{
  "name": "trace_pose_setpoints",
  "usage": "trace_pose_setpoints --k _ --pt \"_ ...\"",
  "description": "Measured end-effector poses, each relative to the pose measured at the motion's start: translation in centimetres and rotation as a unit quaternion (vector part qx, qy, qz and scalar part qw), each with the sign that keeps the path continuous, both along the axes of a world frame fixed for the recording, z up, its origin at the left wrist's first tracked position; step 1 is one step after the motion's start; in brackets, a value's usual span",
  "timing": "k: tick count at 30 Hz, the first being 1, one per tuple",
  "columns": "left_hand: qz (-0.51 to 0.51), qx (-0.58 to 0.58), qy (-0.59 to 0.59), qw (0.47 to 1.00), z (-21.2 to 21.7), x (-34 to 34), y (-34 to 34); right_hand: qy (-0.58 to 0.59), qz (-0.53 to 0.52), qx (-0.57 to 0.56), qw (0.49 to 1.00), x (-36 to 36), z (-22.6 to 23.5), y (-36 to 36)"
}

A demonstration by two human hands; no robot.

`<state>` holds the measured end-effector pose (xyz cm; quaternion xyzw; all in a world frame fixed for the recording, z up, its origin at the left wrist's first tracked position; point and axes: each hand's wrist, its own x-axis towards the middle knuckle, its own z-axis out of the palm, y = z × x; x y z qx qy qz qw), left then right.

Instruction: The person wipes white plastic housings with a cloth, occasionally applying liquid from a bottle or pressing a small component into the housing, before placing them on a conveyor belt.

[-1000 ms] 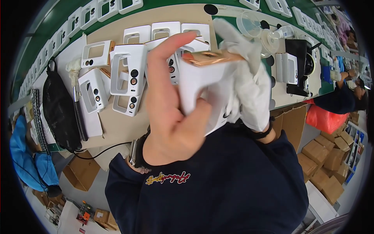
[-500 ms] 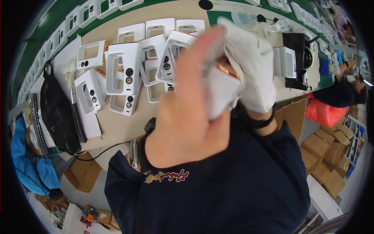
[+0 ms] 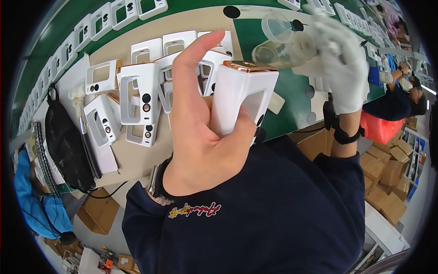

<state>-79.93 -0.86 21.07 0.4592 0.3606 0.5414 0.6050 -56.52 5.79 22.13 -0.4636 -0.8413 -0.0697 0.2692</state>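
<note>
My bare left hand, its index finger raised, grips a white plastic housing with a copper-coloured top face and a large rectangular opening. The thumb reaches into that opening. Over on the right, my right hand wears a white glove and is smeared by motion. It is beside a clear plastic bottle that lies tilted on the green mat. Some white cloth shows under the gloved fingers; whether they hold it is unclear. A round clear container is behind the bottle.
Several similar white housings are grouped on the beige surface to the left, with a black mesh pouch beyond them. More housings line the far edge. Cardboard boxes are stacked at right, near another person.
My gloved right hand has moved off the housing, away to the right, to the clear bottle. My left hand still holds the housing, now turned with its copper face up.
</note>
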Motion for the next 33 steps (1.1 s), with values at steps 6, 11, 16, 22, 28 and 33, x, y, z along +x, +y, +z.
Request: trace_pose_setpoints --k 6,11,16,22,28,33 --pt "0.061 -0.04 0.028 0.997 -0.3 0.8 0.5 0.007 0.004 -0.14 0.99 0.6 -0.2 -0.3" --pt "0.061 -0.062 0.034 0.996 -0.8 1.2 1.1 -0.085 0.048 -0.117 0.988 1.6 0.1 0.3" --pt "0.038 -0.046 0.044 0.997 -1.1 1.5 1.5 -0.144 0.054 -0.106 0.982 1.3 0.6 -0.3" --pt "0.03 -0.074 0.048 0.996 -0.8 1.5 1.1 -0.116 0.063 -0.147 0.98 2.0 0.9 0.1" --pt "0.009 -0.088 0.015 0.996 -0.8 1.9 1.0 -0.103 0.078 -0.176 0.976 2.0 2.0 0.5" --pt "-0.049 -0.096 0.025 0.994 -0.3 1.6 0.4 -0.166 0.053 -0.096 0.98 1.4 0.9 -0.3"
